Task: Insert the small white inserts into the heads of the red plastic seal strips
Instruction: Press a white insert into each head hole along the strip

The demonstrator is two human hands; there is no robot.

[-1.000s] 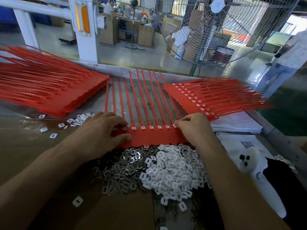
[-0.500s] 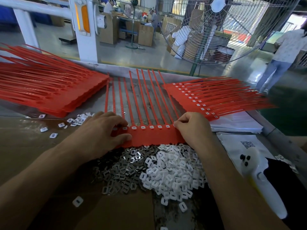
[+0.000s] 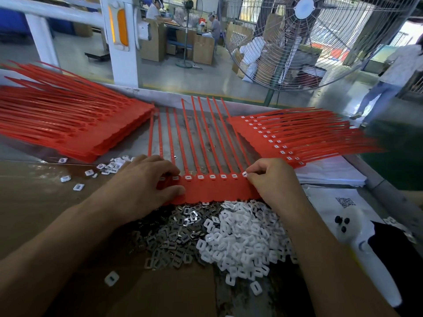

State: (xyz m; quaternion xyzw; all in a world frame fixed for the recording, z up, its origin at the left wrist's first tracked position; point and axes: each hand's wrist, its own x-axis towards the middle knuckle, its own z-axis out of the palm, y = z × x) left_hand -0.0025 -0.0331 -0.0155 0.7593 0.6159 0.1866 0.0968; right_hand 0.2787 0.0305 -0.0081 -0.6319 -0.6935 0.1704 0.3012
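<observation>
Head view, sole view. Item: row of joined red strips (image 3: 212, 188) lying flat at centre of the bench (image 3: 34, 202), tails running toward 12 o'clock, heads in a line between the two hands. Left hand (image 3: 137, 191): spread on the row's 9 o'clock end, fingers fairly straight and pressing it down, thumb on the tab edge; it holds nothing. Right hand (image 3: 272, 181): at the row's 3 o'clock end, fingertips curled over an insert (image 3: 245, 174) at the last head, apparently pinching or pressing it in. Heads from the left fingers across to the right hand each show a white insert, so this row reads as nearly complete; any heads under the left fingers cannot be checked. Stock: heap of loose white inserts (image 3: 242, 239) at 6 o'clock, just below the row; grey metal clips (image 3: 174, 232) beside it toward 7 o'clock; a few stray inserts at 9 o'clock. Stack at 10 o'clock (image 3: 75, 126): red strips with heads that look unfilled, judged still to do. Stack at 2 o'clock (image 3: 297, 138): heads showing white, judged finished. Other: white handheld device (image 3: 366, 255) at 4 o'clock; floor fan (image 3: 304, 37) at 1 o'clock beyond the bench.
</observation>
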